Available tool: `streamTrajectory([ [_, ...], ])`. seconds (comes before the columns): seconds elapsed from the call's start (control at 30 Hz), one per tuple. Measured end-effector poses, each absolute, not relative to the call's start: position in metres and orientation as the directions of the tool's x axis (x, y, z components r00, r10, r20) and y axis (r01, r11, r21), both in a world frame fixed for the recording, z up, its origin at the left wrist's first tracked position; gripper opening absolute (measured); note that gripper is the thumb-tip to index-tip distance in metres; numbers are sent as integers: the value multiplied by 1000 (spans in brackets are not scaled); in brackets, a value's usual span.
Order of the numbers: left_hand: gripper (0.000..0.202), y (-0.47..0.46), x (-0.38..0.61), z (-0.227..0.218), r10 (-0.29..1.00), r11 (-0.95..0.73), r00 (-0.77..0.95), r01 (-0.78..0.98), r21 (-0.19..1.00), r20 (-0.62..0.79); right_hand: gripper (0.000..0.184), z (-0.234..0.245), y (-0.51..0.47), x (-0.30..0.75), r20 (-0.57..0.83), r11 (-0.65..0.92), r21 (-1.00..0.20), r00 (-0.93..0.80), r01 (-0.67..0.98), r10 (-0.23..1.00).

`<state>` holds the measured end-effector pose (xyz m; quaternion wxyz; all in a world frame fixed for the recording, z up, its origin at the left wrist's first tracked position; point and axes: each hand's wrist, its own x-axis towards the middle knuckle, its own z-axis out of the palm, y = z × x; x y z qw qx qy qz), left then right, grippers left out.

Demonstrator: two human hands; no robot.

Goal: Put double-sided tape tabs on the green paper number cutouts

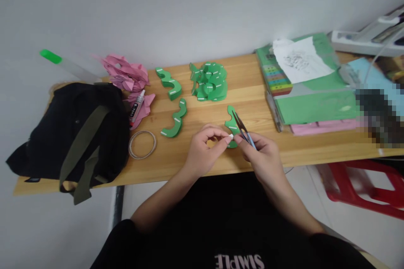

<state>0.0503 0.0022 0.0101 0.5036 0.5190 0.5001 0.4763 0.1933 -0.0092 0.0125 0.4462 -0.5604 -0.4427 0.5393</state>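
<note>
My left hand (202, 151) is closed in a pinch on a small white bit of tape (230, 137) near the table's front edge. My right hand (260, 155) touches the same white bit with its fingertips and grips small scissors (241, 128) with a blue handle, blades pointing up and away. A curved green paper piece (232, 122) lies on the table right behind both hands, partly hidden by them.
Two more curved green pieces (173, 125) and a pile of them (208, 81) lie farther back. Pink paper scraps (126, 75), a glue tube (135, 110) and a tape ring (142, 144) sit left. A black bag (72, 134) fills the left end; coloured paper sheets (309, 92) the right. A red stool (362, 185) stands below.
</note>
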Motion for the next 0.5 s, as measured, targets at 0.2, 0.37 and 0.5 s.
streamTrajectory([
  [0.2,8,9,48,12,998,64,-1,-4,998,-64,44,5,-9,200,-300,-297,-954,67,-48,952],
  [0.37,10,17,47,16,981,170,-61,-168,971,-182,52,-3,-16,207,-283,-284,-955,-30,-85,959],
  [0.5,15,18,49,17,972,213,-47,-239,947,-230,57,-2,-18,204,-286,-290,-956,-93,-39,954],
])
